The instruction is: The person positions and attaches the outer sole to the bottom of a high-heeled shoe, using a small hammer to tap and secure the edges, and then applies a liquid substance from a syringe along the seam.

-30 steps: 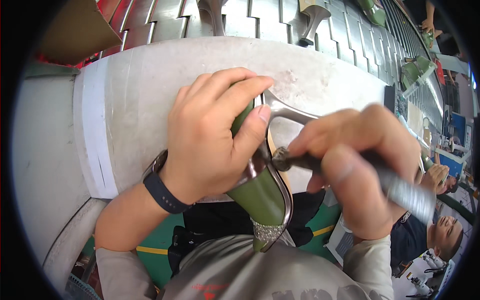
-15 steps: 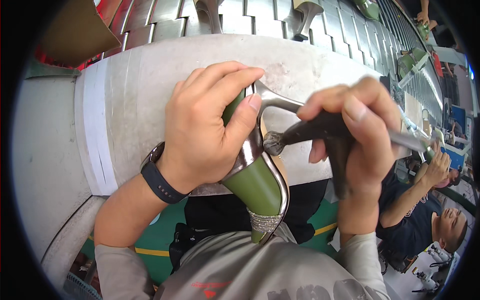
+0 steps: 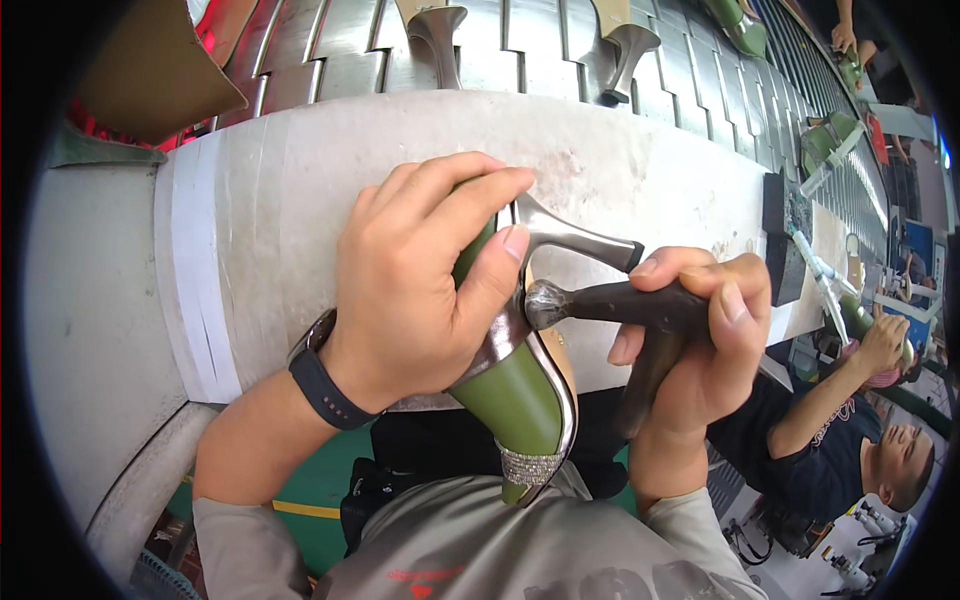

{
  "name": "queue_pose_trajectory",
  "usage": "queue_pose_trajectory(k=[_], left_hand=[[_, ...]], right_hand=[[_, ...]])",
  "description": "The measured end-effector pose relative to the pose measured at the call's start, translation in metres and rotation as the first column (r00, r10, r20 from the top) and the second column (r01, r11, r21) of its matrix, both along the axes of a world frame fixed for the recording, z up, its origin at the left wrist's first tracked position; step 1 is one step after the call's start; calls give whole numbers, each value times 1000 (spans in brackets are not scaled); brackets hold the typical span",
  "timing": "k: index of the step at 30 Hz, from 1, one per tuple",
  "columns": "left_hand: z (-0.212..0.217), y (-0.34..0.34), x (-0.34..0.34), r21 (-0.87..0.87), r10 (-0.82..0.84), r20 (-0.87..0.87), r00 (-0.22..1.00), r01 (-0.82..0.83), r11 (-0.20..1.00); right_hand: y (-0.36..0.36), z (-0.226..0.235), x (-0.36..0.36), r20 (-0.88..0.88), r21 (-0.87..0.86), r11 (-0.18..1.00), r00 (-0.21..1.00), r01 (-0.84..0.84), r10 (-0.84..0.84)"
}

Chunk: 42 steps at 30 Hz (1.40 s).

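A high-heeled sandal (image 3: 503,338) with a dark metallic back sits on a green shoe last (image 3: 515,393), toe pointing toward me. A glittering rhinestone band (image 3: 528,467) crosses its toe. My left hand (image 3: 405,275) is wrapped round the back part, thumb near the base of the slim heel (image 3: 580,238), which points right. In my right hand (image 3: 718,335) is a dark hammer (image 3: 625,303), gripped close to its head. Its rounded worn face rests against the sole edge just below the heel, or very near it. Part of the handle is hidden by my fingers.
The shoe is held over the near edge of a pale worktop (image 3: 290,250). Beyond it runs a slatted metal conveyor (image 3: 540,60) carrying more heeled shoes (image 3: 628,60). A brown board (image 3: 150,70) stands far left. At right, a co-worker (image 3: 810,440) handles a green item.
My right hand and the hammer have moved slightly down and left, uncovering the heel tip. My left hand still holds the sandal. The worktop and conveyor sit lower in view.
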<state>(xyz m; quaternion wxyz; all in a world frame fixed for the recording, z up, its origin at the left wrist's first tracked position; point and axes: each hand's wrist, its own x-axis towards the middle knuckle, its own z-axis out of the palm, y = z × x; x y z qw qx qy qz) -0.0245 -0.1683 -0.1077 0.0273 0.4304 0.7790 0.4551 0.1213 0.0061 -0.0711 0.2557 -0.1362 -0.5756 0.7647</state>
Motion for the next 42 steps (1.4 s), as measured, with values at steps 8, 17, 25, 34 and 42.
queue_pose_trajectory(k=[8, 17, 25, 34, 42], left_hand=[[-12, 4, 0, 130, 62, -21, 998, -58, 990], [-14, 2, -1, 153, 58, 33, 998, -62, 986], [4, -1, 4, 41, 5, -6, 1000, -4, 999], [32, -38, 13, -56, -210, -166, 964, 203, 978], [55, -12, 40, -518, -655, -473, 589, 415, 747]], right_hand=[[1, 30, -39, 209, 259, 963, 978, -69, 14], [2, 22, -14, 159, 211, 971, 984, -112, 79], [0, 30, -6, 111, 92, 991, 990, -102, 92], [50, 22, 59, -19, 997, 72, 991, 29, -134], [18, -34, 121, 58, 992, 127, 949, -19, -309]])
